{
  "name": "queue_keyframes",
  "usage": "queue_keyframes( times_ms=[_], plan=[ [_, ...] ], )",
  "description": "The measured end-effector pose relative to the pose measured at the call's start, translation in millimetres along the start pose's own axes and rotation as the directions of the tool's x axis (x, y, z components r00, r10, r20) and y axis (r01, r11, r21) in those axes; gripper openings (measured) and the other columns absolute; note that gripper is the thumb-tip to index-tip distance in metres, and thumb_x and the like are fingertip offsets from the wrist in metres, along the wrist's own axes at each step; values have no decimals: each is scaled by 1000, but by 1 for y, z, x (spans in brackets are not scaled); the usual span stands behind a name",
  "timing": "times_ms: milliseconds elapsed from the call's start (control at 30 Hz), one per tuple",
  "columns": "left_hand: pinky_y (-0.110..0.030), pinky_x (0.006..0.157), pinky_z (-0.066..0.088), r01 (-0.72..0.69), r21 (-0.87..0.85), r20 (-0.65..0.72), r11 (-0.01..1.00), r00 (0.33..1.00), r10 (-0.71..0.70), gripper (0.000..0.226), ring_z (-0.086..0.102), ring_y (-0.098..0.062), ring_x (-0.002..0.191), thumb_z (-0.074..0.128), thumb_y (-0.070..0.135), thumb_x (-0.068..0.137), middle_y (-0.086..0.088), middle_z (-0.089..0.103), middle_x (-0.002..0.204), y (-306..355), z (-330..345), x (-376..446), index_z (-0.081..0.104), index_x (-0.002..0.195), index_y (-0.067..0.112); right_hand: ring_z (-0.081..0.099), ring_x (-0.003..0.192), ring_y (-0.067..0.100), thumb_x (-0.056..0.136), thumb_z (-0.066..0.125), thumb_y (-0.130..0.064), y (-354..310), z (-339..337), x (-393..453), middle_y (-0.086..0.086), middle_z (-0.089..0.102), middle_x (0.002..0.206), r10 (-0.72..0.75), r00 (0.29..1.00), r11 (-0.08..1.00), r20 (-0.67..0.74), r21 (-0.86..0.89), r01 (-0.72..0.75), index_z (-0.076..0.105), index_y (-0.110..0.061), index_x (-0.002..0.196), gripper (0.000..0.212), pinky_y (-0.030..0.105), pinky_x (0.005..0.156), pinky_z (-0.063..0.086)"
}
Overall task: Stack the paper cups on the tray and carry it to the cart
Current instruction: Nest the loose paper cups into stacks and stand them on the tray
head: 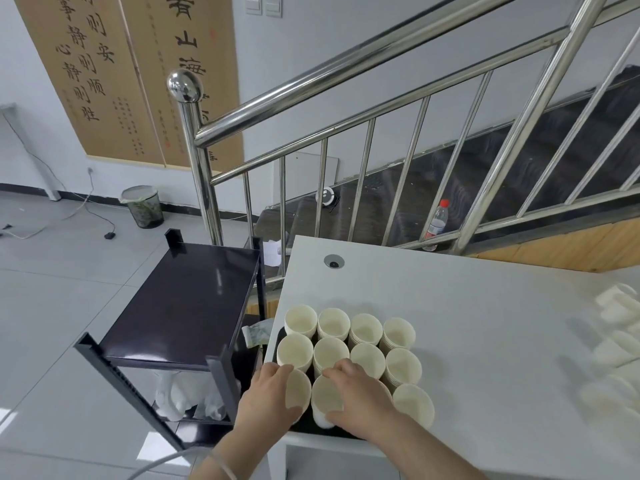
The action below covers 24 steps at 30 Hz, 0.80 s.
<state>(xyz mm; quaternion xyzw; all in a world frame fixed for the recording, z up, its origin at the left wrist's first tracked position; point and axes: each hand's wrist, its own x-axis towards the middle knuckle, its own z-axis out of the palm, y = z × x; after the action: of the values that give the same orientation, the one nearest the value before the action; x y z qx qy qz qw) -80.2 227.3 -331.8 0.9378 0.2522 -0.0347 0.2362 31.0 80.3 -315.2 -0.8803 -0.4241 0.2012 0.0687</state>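
Observation:
Several stacks of cream paper cups (398, 336) stand in rows on a dark tray (308, 426) at the near left corner of the white table (485, 323). My left hand (268, 396) wraps round the front-left cup stack (298, 389). My right hand (360, 400) wraps round the cup stack beside it (325, 398), thumb near its base. The dark cart (183, 303) stands just left of the table, its top shelf bare.
More white cups (620, 341), blurred, lie at the table's right edge. A steel stair railing (346, 140) runs behind the table. A water bottle (437, 223) stands on the stairs. A bin (142, 206) and cables sit on the tiled floor at left.

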Motion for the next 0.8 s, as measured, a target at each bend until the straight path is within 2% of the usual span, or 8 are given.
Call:
queue_keyframes(
  times_ms=[233, 400, 533, 800],
  plan=[
    [-30, 95, 44, 6, 59, -22, 998, 1000, -4, 65, 38, -16, 126, 64, 44, 83, 9, 37, 137, 5, -1, -2, 34, 139, 30, 40, 126, 19, 83, 65, -27, 1, 5, -3, -2, 36, 137, -9, 1000, 1000, -30, 9, 9, 35, -25, 144, 67, 30, 89, 43],
    [-29, 99, 41, -50, 4, -121, 999, 991, 50, 59, 32, -16, 131, 56, 47, 88, 9, 34, 142, 26, -7, -5, 36, 140, 29, 39, 127, 14, 84, 60, -26, 13, -13, -17, -9, 36, 137, 9, 993, 995, -118, 98, 3, 41, -27, 140, 60, 32, 92, 46],
    [-25, 93, 41, -151, -17, -165, 988, 975, 146, 55, 32, -13, 131, 54, 43, 90, 11, 34, 142, 71, -9, -9, 36, 141, 30, 38, 127, 9, 87, 56, -21, 46, -38, -51, -13, 37, 140, 14, 982, 991, -190, 134, 12, 41, -27, 141, 56, 25, 91, 42],
    [-29, 100, 37, -344, -105, -153, 933, 933, 327, 51, 40, -19, 126, 62, 36, 84, 8, 43, 135, 190, 26, -23, 48, 132, 26, 39, 128, 10, 90, 60, -30, 146, -64, -149, -11, 37, 139, 151, 937, 981, -315, 167, -102, 38, -27, 144, 59, 26, 97, 41]
  ],
)
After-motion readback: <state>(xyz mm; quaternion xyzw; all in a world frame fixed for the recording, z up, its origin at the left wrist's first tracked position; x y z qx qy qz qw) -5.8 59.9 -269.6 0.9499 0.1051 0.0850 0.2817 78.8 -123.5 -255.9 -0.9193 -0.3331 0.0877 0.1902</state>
